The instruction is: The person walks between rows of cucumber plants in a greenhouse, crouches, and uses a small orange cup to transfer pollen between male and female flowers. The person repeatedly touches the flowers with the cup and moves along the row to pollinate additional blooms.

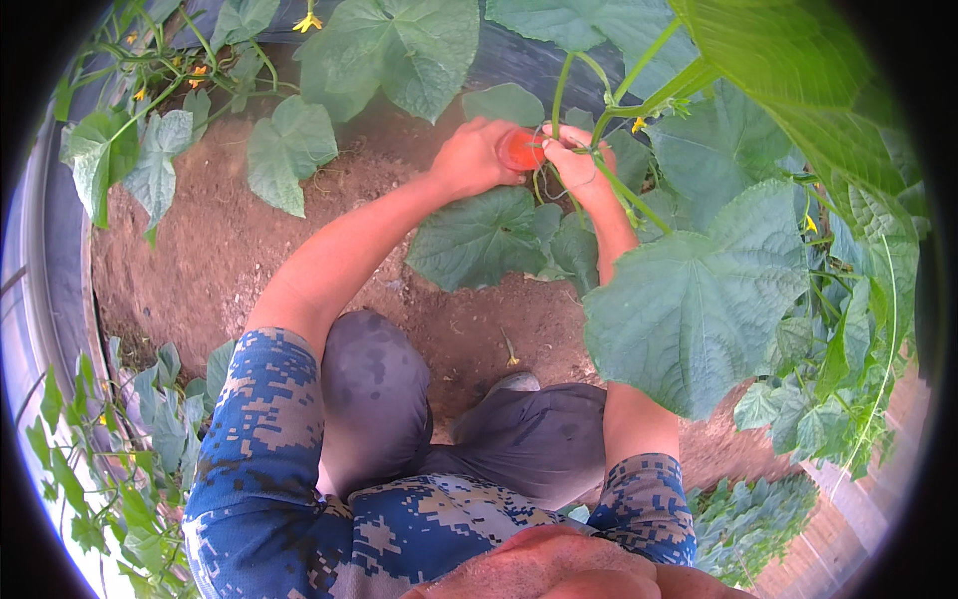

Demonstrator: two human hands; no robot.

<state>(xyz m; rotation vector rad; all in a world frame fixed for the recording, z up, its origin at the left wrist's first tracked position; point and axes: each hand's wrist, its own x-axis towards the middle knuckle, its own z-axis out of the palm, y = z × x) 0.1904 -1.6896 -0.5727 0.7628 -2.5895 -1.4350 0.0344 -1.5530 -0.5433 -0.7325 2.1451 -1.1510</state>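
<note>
My left hand [479, 153] is closed around a small red container [522, 150], see-through in part, near the top centre. Right beside it, my right hand [580, 161] has its thumb and fingers at a green cucumber vine stem [559, 97], close to the container's open-looking end. Thin tendrils curl by the right fingers; whether these fingers grip the stem or a tendril is hard to tell. Under the hands hangs a broad cucumber leaf [479, 239]. Another large leaf [696, 299] covers part of my right forearm.
Bare brown soil [187, 247] lies around my bent knees. Cucumber vines with yellow flowers [307, 22] grow ahead and at both sides. Dark plastic sheeting [516, 60] runs behind the leaves at the top. A very near leaf [808, 67] overhangs at the upper right.
</note>
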